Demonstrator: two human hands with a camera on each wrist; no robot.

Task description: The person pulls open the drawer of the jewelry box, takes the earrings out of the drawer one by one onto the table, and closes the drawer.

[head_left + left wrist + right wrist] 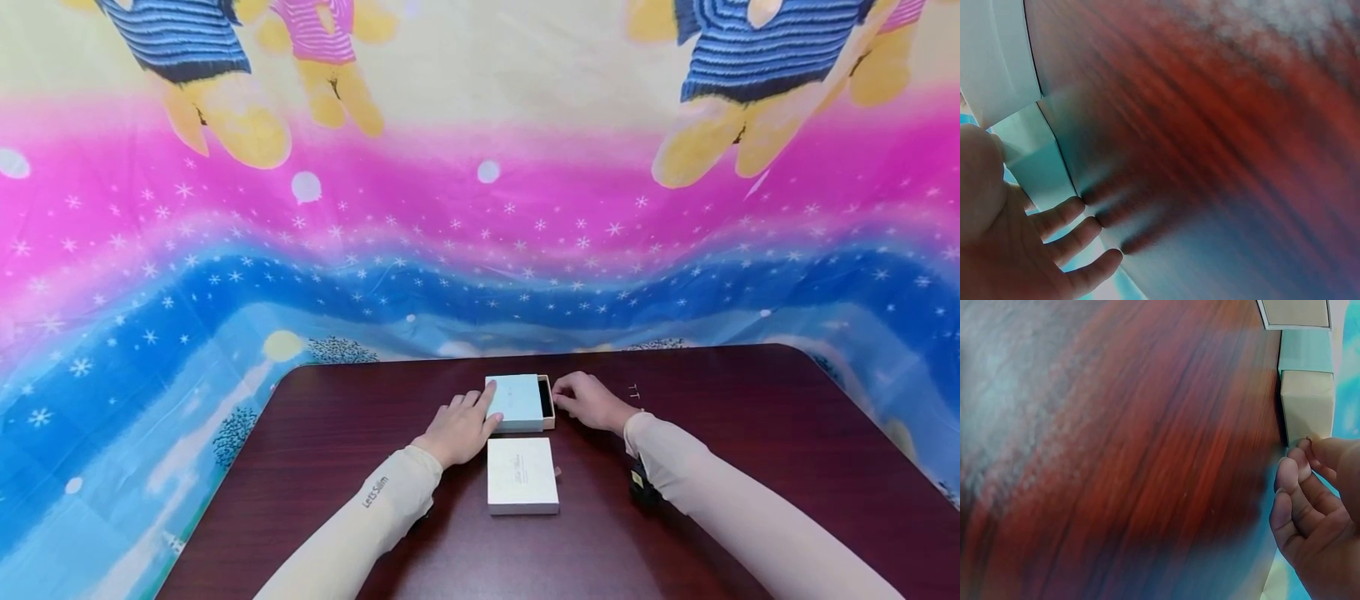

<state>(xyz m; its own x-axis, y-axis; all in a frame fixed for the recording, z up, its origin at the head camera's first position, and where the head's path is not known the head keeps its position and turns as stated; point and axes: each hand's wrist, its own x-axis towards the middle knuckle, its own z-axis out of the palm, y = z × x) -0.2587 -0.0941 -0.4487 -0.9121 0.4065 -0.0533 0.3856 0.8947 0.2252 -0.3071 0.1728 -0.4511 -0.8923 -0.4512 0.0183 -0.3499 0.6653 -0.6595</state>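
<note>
A pale blue sliding box [513,402] lies near the far side of the table, with its cream inner drawer [550,421] partly out on the right. A dark strip of the inside shows. My left hand [453,429] steadies the sleeve's left end, index finger and thumb against it; the other fingers [1075,240] are spread and nearly straight by the tabletop. At the drawer's outer end, my right hand [592,402] pinches with thumb and index finger; the exact part between the fingertips is hidden. The remaining right fingers [1291,512] curl loosely.
A white box [522,473] with faint lettering lies closer to me, just in front of the blue one, a small tab at its right side. Both are on a dark red-brown wooden table [315,450]. A patterned cloth [480,208] hangs behind the table.
</note>
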